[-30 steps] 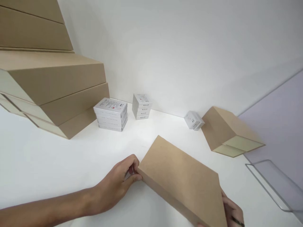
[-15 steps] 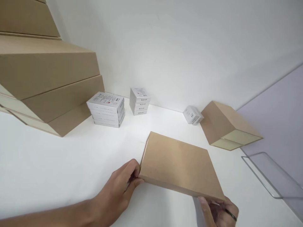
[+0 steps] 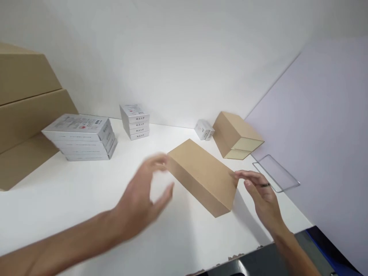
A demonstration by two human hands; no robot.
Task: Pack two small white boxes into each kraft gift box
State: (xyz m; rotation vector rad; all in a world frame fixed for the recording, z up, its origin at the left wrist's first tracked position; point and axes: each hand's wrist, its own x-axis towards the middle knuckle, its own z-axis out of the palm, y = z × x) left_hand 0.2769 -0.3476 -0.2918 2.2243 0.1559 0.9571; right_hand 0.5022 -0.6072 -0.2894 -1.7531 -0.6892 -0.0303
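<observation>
A plain brown cardboard box (image 3: 205, 172) sits at an angle on the white table, its long front side facing me. My left hand (image 3: 139, 195), a little blurred, is at the box's left end with thumb and fingers spread wide. The fingertips are close to its left corner; whether they touch is hard to tell. At the right end, my right hand (image 3: 263, 199) has its fingers stretched out, the tips against the box's right corner and the thumb apart. A dark ring is on one finger.
Large brown boxes (image 3: 28, 119) are stacked at the left. Beside them stand a stack of silver-white printed cartons (image 3: 83, 134) and a smaller stack (image 3: 135, 122). Two small cartons (image 3: 204, 129) lean by brown boxes (image 3: 238, 134) at back right. A clear rectangular frame (image 3: 276, 172) lies near the right wall.
The brown box has turned and now shows a deep front side. My left hand has let go and opened; my right hand has moved up along its right end. The view has shifted right.
</observation>
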